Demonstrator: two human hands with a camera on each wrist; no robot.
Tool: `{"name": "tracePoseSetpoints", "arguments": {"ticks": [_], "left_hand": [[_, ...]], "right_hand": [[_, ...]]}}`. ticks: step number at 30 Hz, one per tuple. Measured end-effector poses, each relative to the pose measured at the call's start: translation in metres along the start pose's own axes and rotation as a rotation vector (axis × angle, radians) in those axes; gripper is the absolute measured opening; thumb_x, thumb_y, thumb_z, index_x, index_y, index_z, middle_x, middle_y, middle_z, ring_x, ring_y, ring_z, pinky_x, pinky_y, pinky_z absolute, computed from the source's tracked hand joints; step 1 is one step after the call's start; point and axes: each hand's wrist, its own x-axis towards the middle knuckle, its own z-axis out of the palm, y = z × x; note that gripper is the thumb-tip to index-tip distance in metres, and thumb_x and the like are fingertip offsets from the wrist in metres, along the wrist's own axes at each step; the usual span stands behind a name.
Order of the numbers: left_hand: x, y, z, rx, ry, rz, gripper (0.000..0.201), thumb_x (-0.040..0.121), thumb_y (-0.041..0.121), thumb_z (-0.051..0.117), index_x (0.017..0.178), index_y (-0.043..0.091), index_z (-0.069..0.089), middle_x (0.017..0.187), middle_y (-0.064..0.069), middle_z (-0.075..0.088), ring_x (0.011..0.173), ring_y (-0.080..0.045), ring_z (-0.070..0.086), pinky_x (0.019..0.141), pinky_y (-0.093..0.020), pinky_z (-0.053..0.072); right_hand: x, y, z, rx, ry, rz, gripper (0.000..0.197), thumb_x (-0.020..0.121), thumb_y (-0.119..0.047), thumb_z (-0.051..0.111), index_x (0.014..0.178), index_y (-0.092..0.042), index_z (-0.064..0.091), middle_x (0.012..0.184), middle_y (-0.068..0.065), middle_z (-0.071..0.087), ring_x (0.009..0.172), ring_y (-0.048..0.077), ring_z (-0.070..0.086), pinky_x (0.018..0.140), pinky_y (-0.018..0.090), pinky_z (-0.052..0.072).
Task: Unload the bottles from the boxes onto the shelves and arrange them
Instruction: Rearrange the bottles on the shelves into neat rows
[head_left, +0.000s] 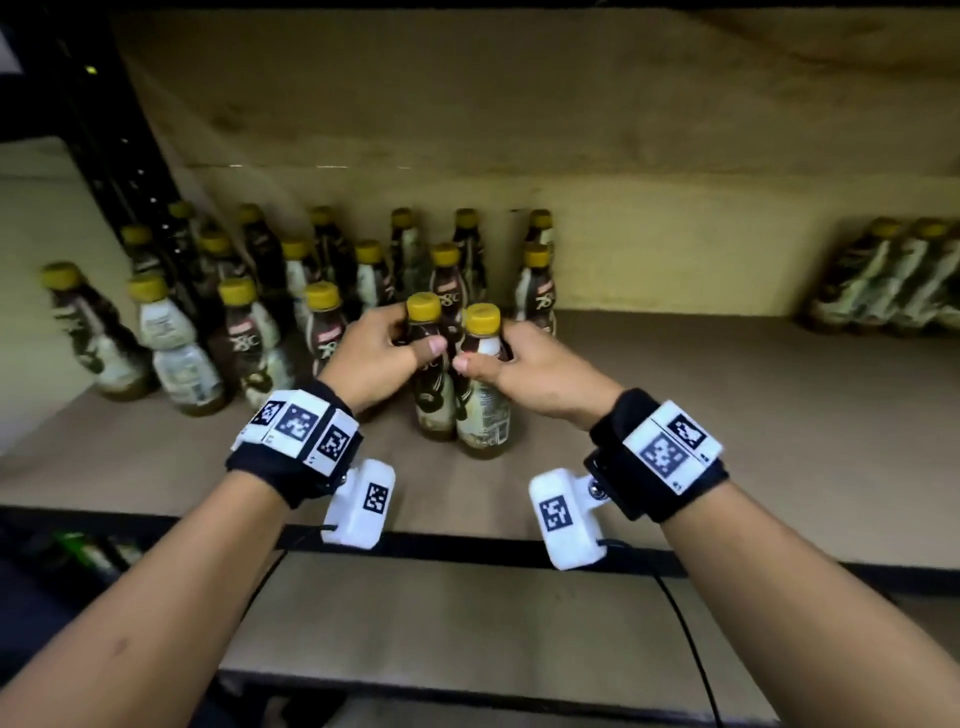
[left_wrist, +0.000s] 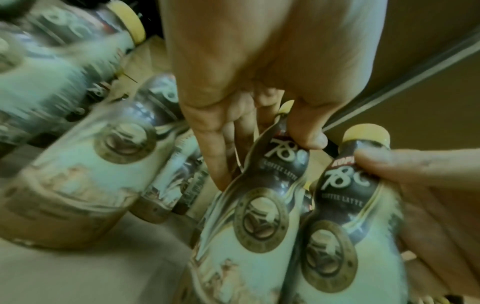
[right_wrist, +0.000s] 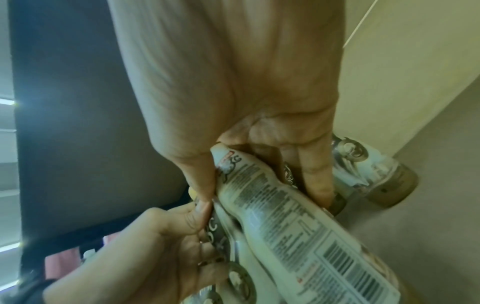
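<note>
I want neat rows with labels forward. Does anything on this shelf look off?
Mostly tidy and upright, nothing spilled. The bottle in the right hand shows its back label, like one front-left bottle. A far-right cluster stands apart from the main group, too blurred to judge.

I see a pale yellow back wall (head_left: 675, 244) under dim, warm light. A black perforated metal upright (head_left: 111, 150) stands at left, and a tan board underside (head_left: 467, 78) spans overhead.
</note>
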Motion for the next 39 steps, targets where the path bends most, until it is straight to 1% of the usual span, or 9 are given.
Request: {"name": "tracePoseSetpoints", "arguments": {"ticks": [2,3,7,10,14,17,20,31,39], "left_hand": [[-0.007,0.003,-0.006,-0.001,0.001,-0.037,0.033,0.083,0.026,0.069,0.115,0.025,0.065,0.112,0.001,0.07,0.106,-0.014,0.062,0.098,-0.03,0.046],[-0.009,0.004,-0.007,0.018,0.0,-0.04,0.033,0.086,0.022,0.067,0.118,0.024,0.063,0.114,0.0,0.068,0.109,-0.015,0.061,0.099,-0.03,0.044],[-0.016,0.014,-0.003,0.088,0.01,-0.027,0.045,0.074,0.04,0.06,0.118,0.029,0.061,0.118,0.001,0.067,0.114,-0.022,0.059,0.104,-0.04,0.044],[-0.017,0.016,0.002,0.059,0.018,-0.049,0.046,0.077,0.037,0.061,0.122,0.029,0.059,0.121,0.001,0.065,0.116,-0.022,0.057,0.105,-0.041,0.042],[-0.018,0.009,0.003,-0.056,0.034,-0.044,0.052,0.075,0.038,0.062,0.126,0.027,0.057,0.119,0.003,0.066,0.115,-0.018,0.059,0.105,-0.042,0.044],[-0.02,0.006,0.002,-0.158,0.023,-0.022,0.038,0.086,0.017,0.066,0.124,0.017,0.058,0.114,-0.003,0.068,0.109,-0.016,0.062,0.103,-0.043,0.046],[-0.019,0.003,0.003,-0.249,0.006,-0.012,0.029,0.09,0.003,0.061,0.116,0.014,0.06,0.108,-0.006,0.068,0.103,-0.017,0.064,0.099,-0.043,0.049],[-0.013,0.011,0.012,-0.276,0.049,-0.025,0.03,0.091,0.002,0.06,0.119,0.013,0.06,0.109,-0.004,0.067,0.104,-0.015,0.061,0.096,-0.028,0.047],[-0.01,0.003,0.015,-0.302,0.069,-0.007,0.028,0.09,0.003,0.062,0.112,0.02,0.06,0.111,-0.005,0.068,0.108,-0.018,0.062,0.101,-0.037,0.047]], "right_hand": [[0.003,-0.002,0.004,-0.048,0.01,0.002,0.043,0.082,-0.055,0.057,0.113,-0.025,0.062,0.111,-0.006,0.068,0.105,0.016,0.063,0.098,0.042,0.049],[0.003,-0.001,0.004,-0.065,0.01,0.01,0.041,0.085,-0.053,0.057,0.114,-0.025,0.061,0.111,-0.006,0.068,0.105,0.016,0.062,0.098,0.041,0.049],[-0.001,0.001,-0.006,-0.05,-0.008,0.007,0.029,0.089,-0.045,0.059,0.11,-0.025,0.064,0.111,-0.005,0.069,0.105,0.017,0.063,0.099,0.043,0.049],[-0.009,0.006,-0.016,-0.037,0.031,0.029,0.015,0.091,-0.04,0.061,0.093,-0.026,0.062,0.106,-0.001,0.069,0.103,0.02,0.064,0.096,0.044,0.051],[-0.013,0.018,-0.023,-0.062,0.091,0.057,0.03,0.086,-0.047,0.061,0.096,-0.018,0.062,0.097,0.003,0.069,0.095,0.024,0.065,0.088,0.05,0.053],[-0.016,0.022,-0.022,-0.092,0.134,0.057,0.032,0.086,-0.048,0.06,0.103,-0.02,0.061,0.099,0.002,0.068,0.098,0.025,0.063,0.087,0.043,0.052],[-0.02,0.024,-0.017,-0.157,0.219,0.058,0.029,0.09,-0.048,0.057,0.098,-0.021,0.059,0.095,0.0,0.068,0.095,0.027,0.062,0.083,0.037,0.049],[-0.024,0.024,-0.015,-0.235,0.285,0.116,0.035,0.088,-0.058,0.053,0.096,-0.024,0.057,0.099,0.003,0.069,0.097,0.031,0.062,0.085,0.041,0.051],[-0.036,0.024,-0.019,-0.254,0.291,0.121,0.036,0.09,-0.058,0.052,0.099,-0.024,0.058,0.102,0.002,0.069,0.099,0.03,0.062,0.087,0.043,0.051]]}}
